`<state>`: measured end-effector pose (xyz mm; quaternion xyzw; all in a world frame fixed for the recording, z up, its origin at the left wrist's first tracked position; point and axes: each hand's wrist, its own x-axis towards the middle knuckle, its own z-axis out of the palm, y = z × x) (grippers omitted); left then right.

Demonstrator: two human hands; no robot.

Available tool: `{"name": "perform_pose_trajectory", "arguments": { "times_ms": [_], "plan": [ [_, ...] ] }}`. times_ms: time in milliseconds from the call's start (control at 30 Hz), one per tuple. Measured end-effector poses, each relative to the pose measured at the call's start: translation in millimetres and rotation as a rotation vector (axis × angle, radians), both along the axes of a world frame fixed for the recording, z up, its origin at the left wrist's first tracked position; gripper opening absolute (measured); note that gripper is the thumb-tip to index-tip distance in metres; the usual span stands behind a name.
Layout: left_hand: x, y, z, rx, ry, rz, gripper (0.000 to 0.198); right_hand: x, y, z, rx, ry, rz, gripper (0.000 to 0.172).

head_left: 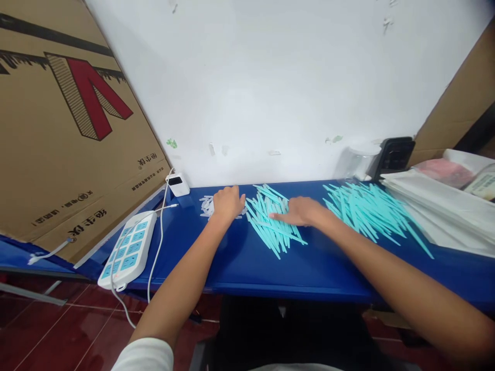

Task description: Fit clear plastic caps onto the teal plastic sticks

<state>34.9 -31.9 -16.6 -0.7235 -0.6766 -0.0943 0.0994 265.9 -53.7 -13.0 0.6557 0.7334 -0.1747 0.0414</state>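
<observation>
My left hand [228, 202] is at a small pile of translucent, pale pieces [207, 206], partly covering it. Its fingers are curled downward and closed, and whatever they hold is hidden under the hand. Over the right side of the middle pile of thin teal sticks [270, 226] is my right hand [301, 211]. One digit stretches out leftward across the sticks, and no stick is plainly gripped; the other fingers are partly hidden. Farther right, a second, larger pile of teal sticks [365, 210] lies apart from both hands.
A white power strip [129, 250] with cables lies on the left of the blue table [278, 278]. A small white device [178, 184] stands by the wall. Large cardboard box [77, 170] at left; clear container [359, 159], black device [396, 157] and white stack [436, 206] at right.
</observation>
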Motion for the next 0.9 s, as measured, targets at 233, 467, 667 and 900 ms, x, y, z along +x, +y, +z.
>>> {"name": "perform_pose_trajectory", "arguments": {
  "times_ms": [233,467,667,900],
  "plan": [
    [9,-3,-7.9,0.008,-0.031,-0.074,0.038,-6,-7,-16.4,0.001,0.04,0.077,0.058],
    [17,-6,-9.8,0.011,-0.075,-0.152,0.036,12,-2,-22.2,0.013,0.218,0.011,0.045],
    [24,-7,-17.0,0.033,-0.185,-0.234,0.034,32,9,-24.2,0.22,0.364,0.029,0.034],
    [29,-2,-24.4,0.037,-0.615,-0.353,0.047,36,-2,-10.1,-0.048,0.851,0.231,0.035]
  ]
}}
